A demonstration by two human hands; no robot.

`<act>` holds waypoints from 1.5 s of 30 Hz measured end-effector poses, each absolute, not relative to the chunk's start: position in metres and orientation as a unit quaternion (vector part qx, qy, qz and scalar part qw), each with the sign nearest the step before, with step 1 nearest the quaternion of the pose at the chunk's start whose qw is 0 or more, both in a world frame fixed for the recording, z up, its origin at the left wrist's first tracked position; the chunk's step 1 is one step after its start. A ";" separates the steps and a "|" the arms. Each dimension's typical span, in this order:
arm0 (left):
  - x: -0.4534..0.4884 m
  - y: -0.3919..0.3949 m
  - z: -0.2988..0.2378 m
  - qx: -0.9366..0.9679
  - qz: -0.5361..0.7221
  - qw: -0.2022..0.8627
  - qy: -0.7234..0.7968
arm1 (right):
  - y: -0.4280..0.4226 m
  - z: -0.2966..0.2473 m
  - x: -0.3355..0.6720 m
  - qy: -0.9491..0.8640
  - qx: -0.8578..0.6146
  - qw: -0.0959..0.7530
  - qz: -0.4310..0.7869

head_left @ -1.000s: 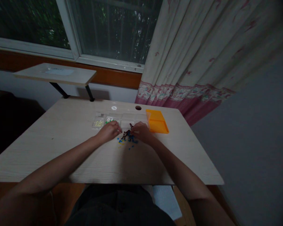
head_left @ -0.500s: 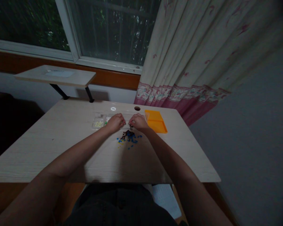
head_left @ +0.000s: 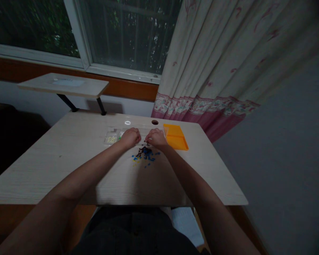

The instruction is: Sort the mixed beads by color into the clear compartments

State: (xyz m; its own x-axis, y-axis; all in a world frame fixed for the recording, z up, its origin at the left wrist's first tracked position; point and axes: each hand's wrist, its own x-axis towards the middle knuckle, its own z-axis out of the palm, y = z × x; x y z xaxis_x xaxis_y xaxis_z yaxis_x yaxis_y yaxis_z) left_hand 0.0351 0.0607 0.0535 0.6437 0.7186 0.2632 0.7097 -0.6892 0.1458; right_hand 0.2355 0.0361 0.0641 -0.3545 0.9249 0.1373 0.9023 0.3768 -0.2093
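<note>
On the desk lies a pile of small dark and blue pieces [head_left: 146,151], with a few yellow bits along its near left edge. My left hand [head_left: 132,137] is closed just behind the pile, fingertips pressed together; whatever they hold is too small to make out. Beside it, my right hand [head_left: 155,137] has its fingers in a pinch, with a few dark specks at and below the fingertips. Both hands are over a clear compartment box, which they partly hide. Its left compartment [head_left: 111,140] contains pale yellow pieces, and some green shows next to my left hand.
An open orange case [head_left: 176,137] lies right of my right hand. The wooden desk [head_left: 117,187] has a round cable hole [head_left: 154,122] at the back. A raised shelf [head_left: 66,85] stands at the back left, and a curtain [head_left: 202,78] hangs behind the desk.
My hands stay almost in place, with small finger movements. Fewer dark specks show below my right fingertips. The pile looks about the same.
</note>
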 end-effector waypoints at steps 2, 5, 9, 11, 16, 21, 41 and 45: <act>0.030 0.060 0.062 0.908 0.163 0.010 0.386 | 0.033 0.078 0.241 -0.821 -0.553 0.136 0.041; 0.021 0.055 0.077 0.916 0.179 0.023 0.358 | 0.025 0.101 0.251 -0.831 -0.530 0.165 0.030; 0.010 0.041 0.088 0.929 0.196 0.056 0.309 | 0.007 0.114 0.261 -0.851 -0.499 0.160 0.030; 0.005 0.031 0.084 0.933 0.187 0.080 0.296 | -0.006 0.110 0.260 -0.858 -0.489 0.151 0.035; -0.002 0.007 0.061 0.938 0.152 0.113 0.290 | -0.034 0.079 0.248 -0.864 -0.494 0.078 0.051; -0.002 -0.005 0.045 0.937 0.152 0.087 0.304 | -0.048 0.054 0.242 -0.857 -0.509 0.056 0.050; 0.004 -0.010 0.029 0.927 0.161 0.077 0.331 | -0.064 0.049 0.224 -0.818 -0.572 0.045 0.035; 0.004 -0.011 0.029 0.925 0.162 0.080 0.334 | -0.065 0.047 0.221 -0.809 -0.584 0.054 0.038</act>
State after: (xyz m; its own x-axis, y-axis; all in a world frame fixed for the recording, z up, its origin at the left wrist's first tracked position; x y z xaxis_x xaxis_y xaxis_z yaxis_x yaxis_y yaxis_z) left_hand 0.0038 -0.0113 0.0290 0.7244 0.6440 0.2462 0.5921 -0.7640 0.2562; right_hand 0.2208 -0.0651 0.0466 -0.3112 0.9493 0.0436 0.9411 0.3143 -0.1248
